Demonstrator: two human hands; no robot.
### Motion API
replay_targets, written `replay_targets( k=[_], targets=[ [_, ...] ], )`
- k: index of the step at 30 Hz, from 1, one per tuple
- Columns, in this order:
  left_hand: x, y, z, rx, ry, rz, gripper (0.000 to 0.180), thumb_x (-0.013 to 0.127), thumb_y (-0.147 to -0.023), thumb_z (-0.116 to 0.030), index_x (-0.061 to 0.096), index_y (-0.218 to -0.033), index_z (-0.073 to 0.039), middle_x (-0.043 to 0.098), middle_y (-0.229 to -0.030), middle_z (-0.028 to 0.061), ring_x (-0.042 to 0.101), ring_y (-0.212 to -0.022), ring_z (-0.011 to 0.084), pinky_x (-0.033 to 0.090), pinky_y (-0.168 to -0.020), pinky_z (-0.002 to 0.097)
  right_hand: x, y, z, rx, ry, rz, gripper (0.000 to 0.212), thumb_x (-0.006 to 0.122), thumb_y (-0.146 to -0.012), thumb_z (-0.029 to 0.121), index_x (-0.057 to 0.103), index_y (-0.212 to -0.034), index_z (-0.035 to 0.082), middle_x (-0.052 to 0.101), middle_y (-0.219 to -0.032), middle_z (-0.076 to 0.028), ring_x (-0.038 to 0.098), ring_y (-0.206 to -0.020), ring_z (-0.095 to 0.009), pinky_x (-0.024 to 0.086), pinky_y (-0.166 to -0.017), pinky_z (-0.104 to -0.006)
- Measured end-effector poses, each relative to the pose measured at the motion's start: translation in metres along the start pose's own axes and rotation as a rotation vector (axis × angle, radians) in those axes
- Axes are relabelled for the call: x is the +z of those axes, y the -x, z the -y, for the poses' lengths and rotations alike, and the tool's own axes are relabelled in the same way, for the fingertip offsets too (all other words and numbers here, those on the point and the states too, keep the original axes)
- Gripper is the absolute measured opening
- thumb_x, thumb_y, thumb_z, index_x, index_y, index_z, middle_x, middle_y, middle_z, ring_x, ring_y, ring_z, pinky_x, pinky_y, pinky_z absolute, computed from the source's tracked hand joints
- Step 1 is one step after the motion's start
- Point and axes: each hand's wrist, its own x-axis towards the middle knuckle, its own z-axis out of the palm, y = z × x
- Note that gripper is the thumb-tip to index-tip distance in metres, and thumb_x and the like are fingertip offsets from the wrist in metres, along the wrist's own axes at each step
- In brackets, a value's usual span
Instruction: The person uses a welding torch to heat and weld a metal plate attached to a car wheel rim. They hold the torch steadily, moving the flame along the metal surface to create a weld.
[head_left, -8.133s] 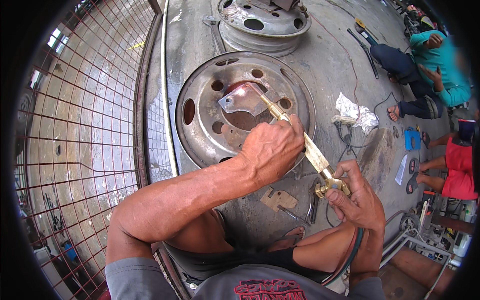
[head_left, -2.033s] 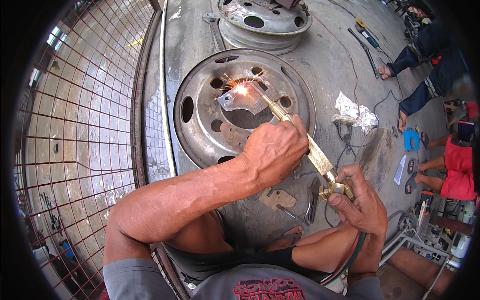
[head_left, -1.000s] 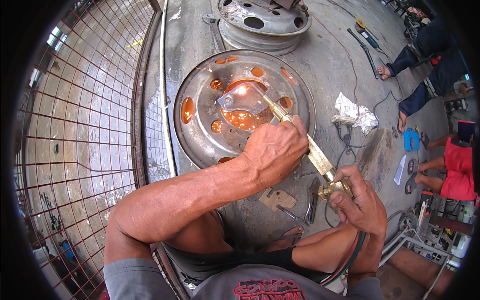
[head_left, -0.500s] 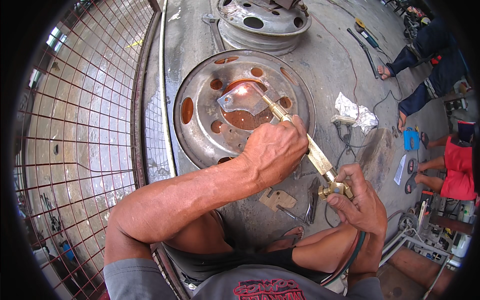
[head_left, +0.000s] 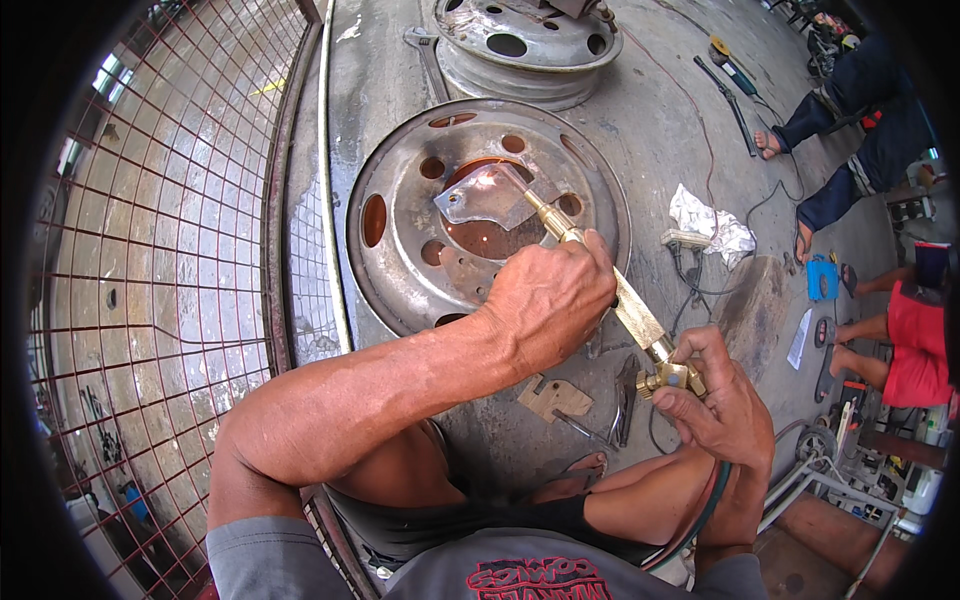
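Note:
My left hand [head_left: 550,290] is closed around the front part of a brass gas torch [head_left: 640,318]. My right hand [head_left: 722,415] grips the torch's rear end, thumb and fingers at its valve knobs; dark hoses trail down past the wrist. The slim nozzle points away from me and its tip is close to the far edge of a thin, curved metal plate [head_left: 480,203]. That plate lies across the centre opening of a steel wheel rim [head_left: 395,185], where orange-brown shows through the holes. A second flat metal piece [head_left: 466,276] with small holes lies nearer me on the rim, partly behind my left hand.
Beyond stands another wheel rim [head_left: 520,78], with an adjustable wrench [head_left: 430,65] beside it. Pliers [head_left: 623,402] and a notched plate [head_left: 556,398] lie near my foot. Rightward are a white cloth [head_left: 712,226], cables, an angle grinder [head_left: 735,70] and other people's legs. A mesh fence [head_left: 272,230] borders the left.
The bright glow at the torch tip on the plate has faded to a faint spot. Both hands and the torch stay in nearly the same place. At right, a person's feet have shifted slightly.

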Motion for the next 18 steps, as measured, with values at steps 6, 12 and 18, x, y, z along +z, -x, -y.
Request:
replay_targets(
  k=[6,12,18],
  targets=[
    [-0.0011,0.0000,-0.0002,0.007,0.001,0.003,0.049,0.068,-0.089,-0.015,0.055,-0.122,0.019,0.069,-0.072,0.0242,0.072,-0.056,0.0308,0.055,-0.044,0.0379,-0.0003,0.0003,0.0002,0.011,-0.013,0.000,0.049,0.076,-0.095,0.036,0.043,-0.117,0.008,0.062,-0.071,-0.009,0.064,-0.062,-0.023,0.048,-0.060,-0.0386],
    [-0.0012,0.0000,-0.0004,0.005,0.003,0.011,0.051,0.069,-0.088,-0.014,0.054,-0.124,0.019,0.069,-0.072,0.0243,0.072,-0.056,0.0304,0.055,-0.044,0.0376,-0.0004,0.0006,0.0005,0.014,-0.008,0.001,0.049,0.076,-0.095,0.037,0.043,-0.118,0.008,0.062,-0.071,-0.009,0.064,-0.062,-0.023,0.048,-0.060,-0.0383],
    [-0.0029,-0.0013,-0.0012,-0.004,0.002,0.041,0.054,0.069,-0.088,-0.014,0.053,-0.126,0.020,0.070,-0.075,0.0250,0.072,-0.057,0.0306,0.055,-0.044,0.0377,-0.0006,0.0007,-0.0001,0.004,-0.019,0.006,0.049,0.076,-0.096,0.036,0.043,-0.119,0.008,0.063,-0.074,-0.009,0.065,-0.065,-0.023,0.049,-0.061,-0.0385]
  ],
)
